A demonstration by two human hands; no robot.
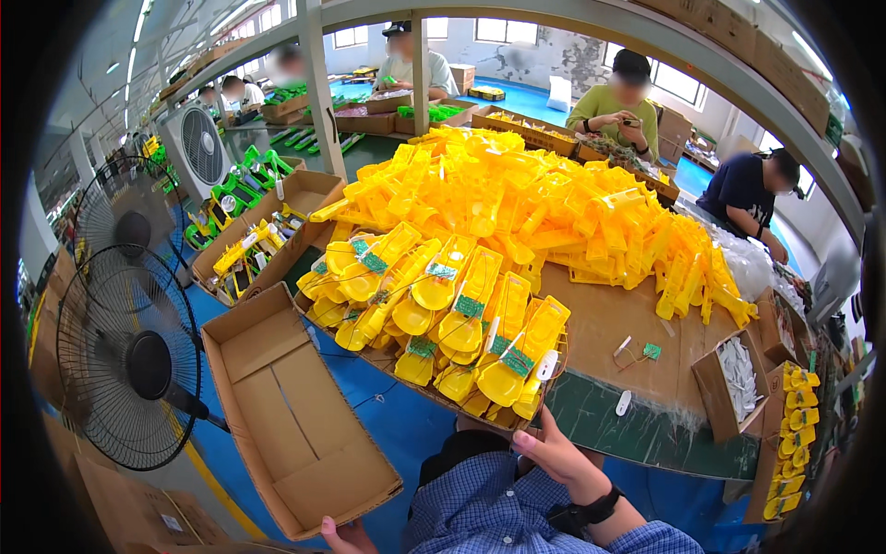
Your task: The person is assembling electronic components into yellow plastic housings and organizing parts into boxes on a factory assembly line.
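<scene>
An empty shallow cardboard box (277, 369) tilts at the left, off the table's edge. My left hand (349, 537) grips its near corner with the thumb by the rim, the other fingers mostly hidden. In front of me a second cardboard box (406, 377) is filled with rows of yellow plastic housings (466, 305), many with green circuit boards (469, 306) and thin wires on top. My right hand (558, 454) holds this filled box by its near right corner, thumb on the near side. A small white oval part (547, 366) lies at that corner, just above the hand.
A large heap of yellow housings (517, 194) covers the table behind. To the right lie a loose circuit board (652, 352), a white oval piece (624, 403) and a box of grey-white parts (736, 379). Black fans (148, 365) stand left. Several people work beyond the table.
</scene>
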